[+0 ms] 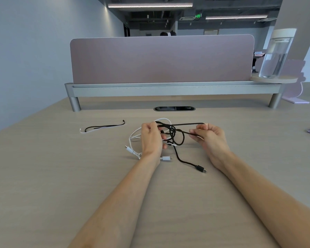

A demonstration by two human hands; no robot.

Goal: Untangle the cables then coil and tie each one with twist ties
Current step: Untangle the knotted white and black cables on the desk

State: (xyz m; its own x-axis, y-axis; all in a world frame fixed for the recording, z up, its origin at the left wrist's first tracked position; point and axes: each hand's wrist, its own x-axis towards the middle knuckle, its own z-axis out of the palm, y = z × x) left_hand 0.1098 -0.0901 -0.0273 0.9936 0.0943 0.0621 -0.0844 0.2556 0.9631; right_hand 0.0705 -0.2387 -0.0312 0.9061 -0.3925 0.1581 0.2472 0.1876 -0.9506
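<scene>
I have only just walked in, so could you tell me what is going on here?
A person is untangling a black cable knotted with a white cable. The left hand holds the tangle, and the right hand pinches a black strand. Nothing is coiled yet; the twist ties lie untouched on the desk to the left.

Black cable [179, 157], white cable [132, 135], mauve divider [161, 59]

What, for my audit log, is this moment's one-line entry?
untangling | left hand grips knot | right hand pinches black cable | white cable entangled | twist ties unused
</scene>
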